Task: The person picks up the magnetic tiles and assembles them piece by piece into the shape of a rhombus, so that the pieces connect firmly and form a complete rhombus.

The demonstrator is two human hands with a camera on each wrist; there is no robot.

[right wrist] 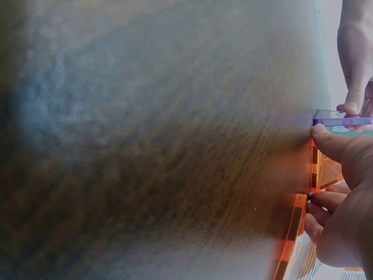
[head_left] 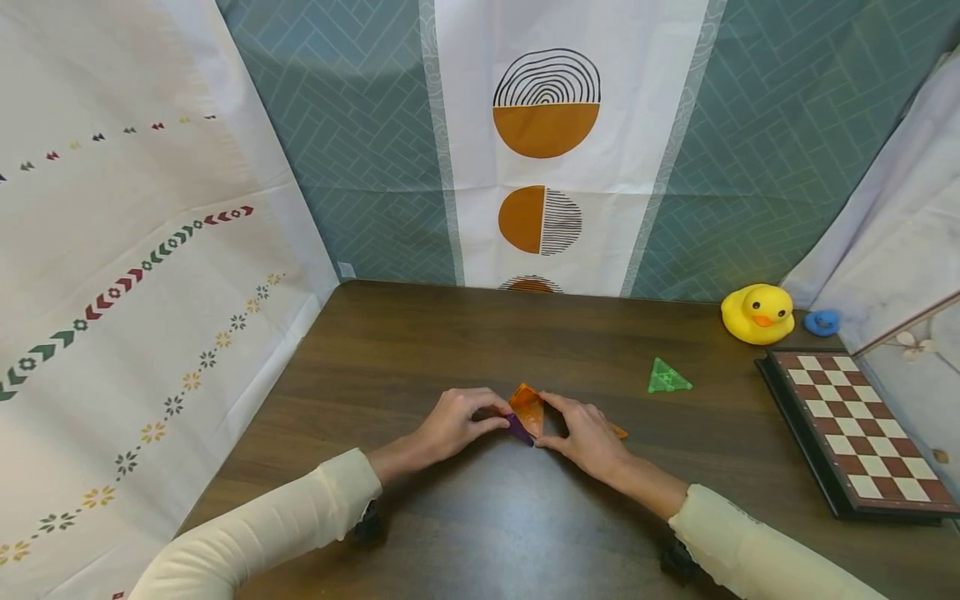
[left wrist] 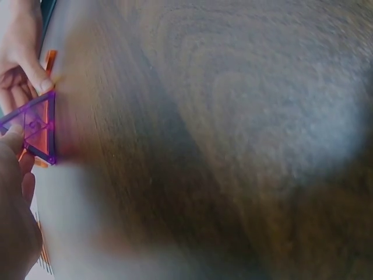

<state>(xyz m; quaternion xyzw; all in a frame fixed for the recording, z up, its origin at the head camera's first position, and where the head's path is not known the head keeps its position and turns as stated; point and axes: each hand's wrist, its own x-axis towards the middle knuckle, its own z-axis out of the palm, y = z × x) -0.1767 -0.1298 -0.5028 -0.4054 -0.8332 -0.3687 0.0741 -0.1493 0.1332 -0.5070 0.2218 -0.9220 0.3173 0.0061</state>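
Note:
In the head view my left hand (head_left: pixel 461 423) pinches a purple translucent triangular tile (head_left: pixel 519 428) between thumb and fingers. An orange translucent tile (head_left: pixel 528 407) stands tilted up beside it, and my right hand (head_left: pixel 588 439) holds this one between thumb and fingertips. The left wrist view shows the purple triangle (left wrist: pixel 39 125) upright, with orange behind it. From the right wrist, the purple tile (right wrist: pixel 344 121) appears edge-on, close to my right thumb. Another orange piece (head_left: pixel 618 431) pokes out past the right hand, mostly hidden by it.
A green triangular tile (head_left: pixel 667 377) lies to the right on the wooden table (head_left: pixel 450 333). Farther right are a yellow rubber duck (head_left: pixel 759 314), a small blue object (head_left: pixel 822 322) and a checkered board (head_left: pixel 862 429). Patterned cloth hangs at the back and sides.

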